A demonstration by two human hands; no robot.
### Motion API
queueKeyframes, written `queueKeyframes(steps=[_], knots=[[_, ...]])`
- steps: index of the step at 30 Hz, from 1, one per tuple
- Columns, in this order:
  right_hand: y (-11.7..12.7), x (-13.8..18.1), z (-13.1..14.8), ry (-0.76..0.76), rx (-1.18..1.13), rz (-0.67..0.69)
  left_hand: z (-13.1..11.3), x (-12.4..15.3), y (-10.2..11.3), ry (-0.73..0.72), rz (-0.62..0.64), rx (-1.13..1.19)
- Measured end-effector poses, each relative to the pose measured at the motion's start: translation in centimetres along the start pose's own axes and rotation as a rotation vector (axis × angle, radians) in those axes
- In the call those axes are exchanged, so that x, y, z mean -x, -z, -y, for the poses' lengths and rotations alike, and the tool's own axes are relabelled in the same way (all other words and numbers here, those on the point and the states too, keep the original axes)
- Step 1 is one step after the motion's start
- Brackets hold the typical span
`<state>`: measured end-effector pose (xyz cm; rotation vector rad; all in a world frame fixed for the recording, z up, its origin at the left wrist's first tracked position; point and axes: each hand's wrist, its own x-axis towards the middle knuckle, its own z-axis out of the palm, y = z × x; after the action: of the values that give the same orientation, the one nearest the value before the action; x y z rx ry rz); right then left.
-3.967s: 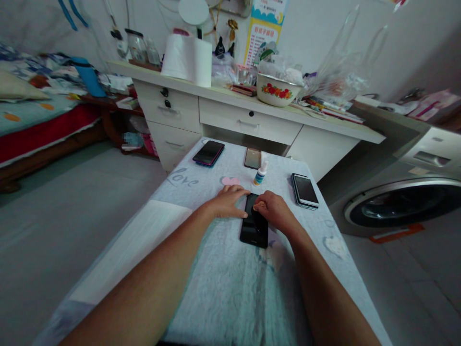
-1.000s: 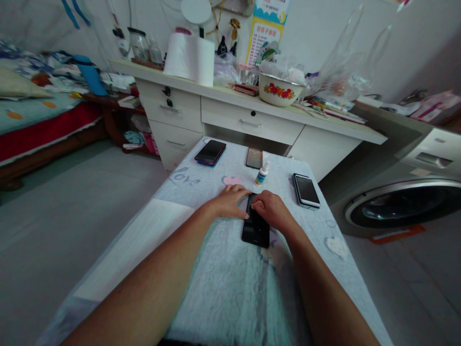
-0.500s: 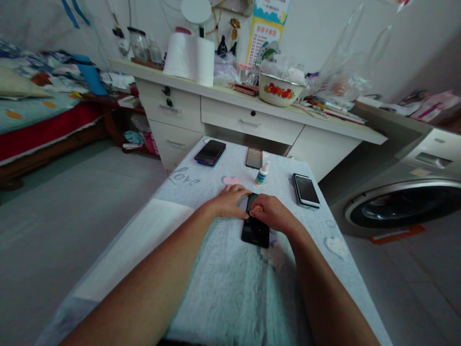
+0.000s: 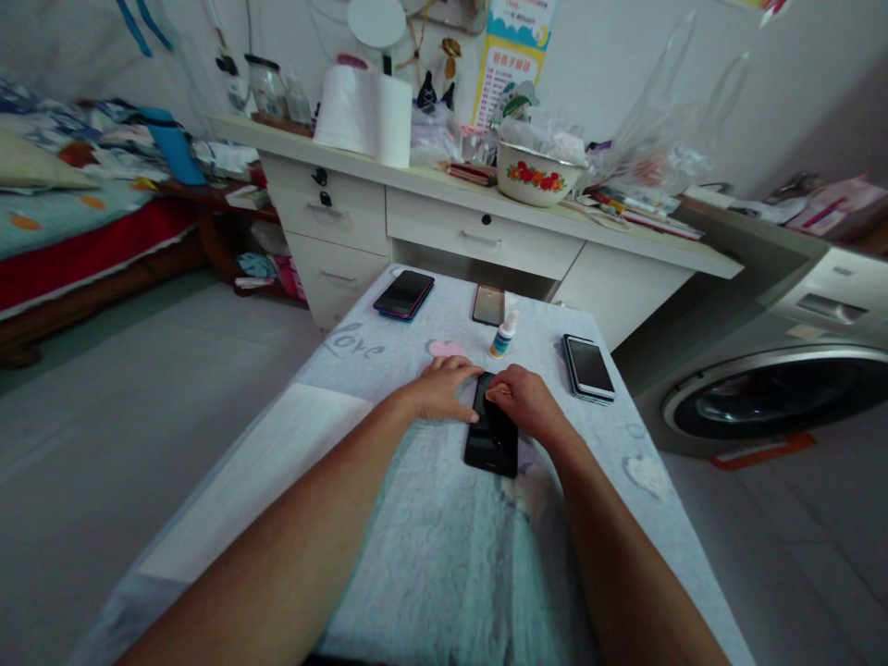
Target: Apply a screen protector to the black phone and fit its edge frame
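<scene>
A black smartphone point(image 4: 491, 449) lies flat on the cloth-covered table, its glossy screen facing up. My left hand point(image 4: 444, 390) holds it steady at the upper left, thumb and index finger set apart against its edge. Over the upper part of the screen, my right hand point(image 4: 522, 398) is closed with bent fingers pressed down. Something small and tan may be pinched under those fingertips, but I cannot make it out. Just beyond the hands stands a small white spray bottle point(image 4: 504, 335) with a blue and yellow label.
Stacked phones point(image 4: 404, 294) lie at the table's far left, and another stack point(image 4: 588, 368) at the right. A brownish phone or case point(image 4: 489, 304) is near the back edge. Behind is a white desk point(image 4: 478, 231) with a flowered bowl point(image 4: 537, 176); a washing machine point(image 4: 783, 351) stands right.
My right hand has shifted slightly up and to the right over the screen. The left hand and the phone stay in nearly the same place.
</scene>
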<state>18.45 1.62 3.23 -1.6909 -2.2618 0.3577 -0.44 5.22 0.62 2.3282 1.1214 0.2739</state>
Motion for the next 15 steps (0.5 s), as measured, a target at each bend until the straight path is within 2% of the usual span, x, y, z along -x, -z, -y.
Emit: queueKeyframes(steps=[6, 15], knots=[[-0.4, -0.3, -0.2, -0.058, 0.068, -0.052, 0.4, -0.2, -0.3, -0.018, -0.004, 0.002], [0.0, 0.3, 0.9, 0.1, -0.055, 0.066, 0.1, -0.1, -0.2, -0.006, -0.01, -0.016]])
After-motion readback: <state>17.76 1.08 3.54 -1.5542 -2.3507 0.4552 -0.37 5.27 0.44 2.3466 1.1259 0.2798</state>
